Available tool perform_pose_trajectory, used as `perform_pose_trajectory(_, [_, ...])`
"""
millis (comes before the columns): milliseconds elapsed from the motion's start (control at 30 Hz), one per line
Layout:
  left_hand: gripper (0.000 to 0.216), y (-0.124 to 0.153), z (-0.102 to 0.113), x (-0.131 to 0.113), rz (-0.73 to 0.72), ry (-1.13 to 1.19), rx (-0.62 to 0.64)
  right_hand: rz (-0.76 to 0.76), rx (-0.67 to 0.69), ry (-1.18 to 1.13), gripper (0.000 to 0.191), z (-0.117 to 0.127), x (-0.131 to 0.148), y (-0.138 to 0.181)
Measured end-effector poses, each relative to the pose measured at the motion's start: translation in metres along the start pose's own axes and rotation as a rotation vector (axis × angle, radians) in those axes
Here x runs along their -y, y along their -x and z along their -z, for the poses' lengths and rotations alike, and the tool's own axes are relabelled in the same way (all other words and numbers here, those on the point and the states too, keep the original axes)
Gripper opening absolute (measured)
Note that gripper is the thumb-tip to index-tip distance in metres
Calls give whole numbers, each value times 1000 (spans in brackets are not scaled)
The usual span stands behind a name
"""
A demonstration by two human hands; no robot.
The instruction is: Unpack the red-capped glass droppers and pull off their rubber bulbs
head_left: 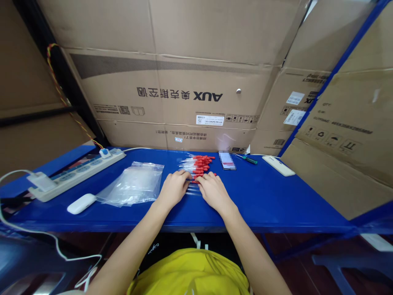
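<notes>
A pile of thin clear sticks with red ends (201, 164) lies on the blue table, the red ends pointing mostly right. My left hand (175, 187) is at the near left of this pile, its fingers curled and pinched. Facing it, my right hand (214, 191) has its fingers bent down in a pinch too. Between the two sets of fingertips shows one red-ended stick (194, 182), partly covered by them. Just below it, a few clear tubes (193, 190) rest on the table between my hands. The fingertips themselves are partly hidden.
Clear zip bags (135, 184) lie left of my hands, beside a white oval case (81, 203) and a power strip (80, 174). Behind the pile are a phone (227, 160), a green screwdriver (247, 159) and a white power bank (278, 165). Cardboard (172, 73) walls the table (260, 196).
</notes>
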State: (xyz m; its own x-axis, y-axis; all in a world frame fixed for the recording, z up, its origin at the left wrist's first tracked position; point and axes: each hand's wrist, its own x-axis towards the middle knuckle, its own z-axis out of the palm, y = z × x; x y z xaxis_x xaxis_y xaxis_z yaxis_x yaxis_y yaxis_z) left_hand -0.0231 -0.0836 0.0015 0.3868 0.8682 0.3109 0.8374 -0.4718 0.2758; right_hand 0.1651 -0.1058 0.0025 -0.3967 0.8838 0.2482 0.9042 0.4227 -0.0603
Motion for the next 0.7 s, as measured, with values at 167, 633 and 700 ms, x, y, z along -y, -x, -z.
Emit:
perform_pose_trajectory(167, [16,0,0,0,31,-21,21,3,-16,-2,25,3,4,1])
perform_pose_trajectory(633, [15,1,0,-1,-68,-2,-10,1,-31,-64,21,4,3,-1])
perform_pose_trajectory(700, [11,1,0,-2,-58,12,20,3,-19,-58,21,4,3,-1])
